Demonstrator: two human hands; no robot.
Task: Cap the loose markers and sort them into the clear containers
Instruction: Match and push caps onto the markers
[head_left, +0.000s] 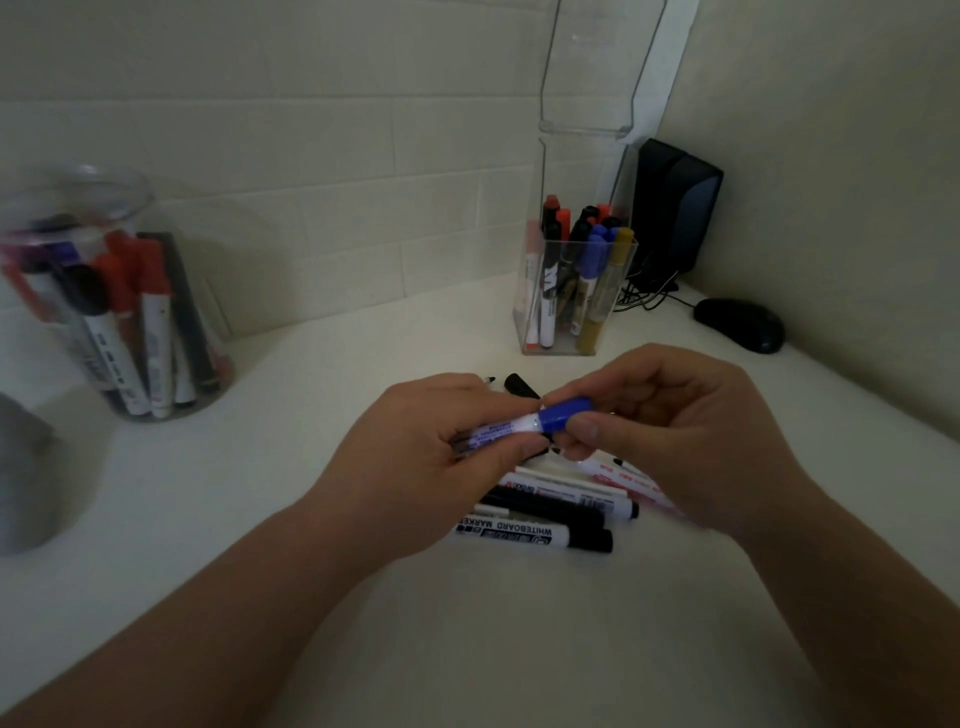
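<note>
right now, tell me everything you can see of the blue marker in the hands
The blue marker has a white, plastic-looking barrel with blue print and a glossy blue cap on one end; whether the cap is pressed fully home cannot be told. It lies nearly level, cap end slightly higher, held in the air above the loose markers on the white table. The left hand grips the barrel, hiding its back end, and the right hand pinches the cap.

blue cap (566, 413), white table (311, 415), black mouse (740, 325)
</note>
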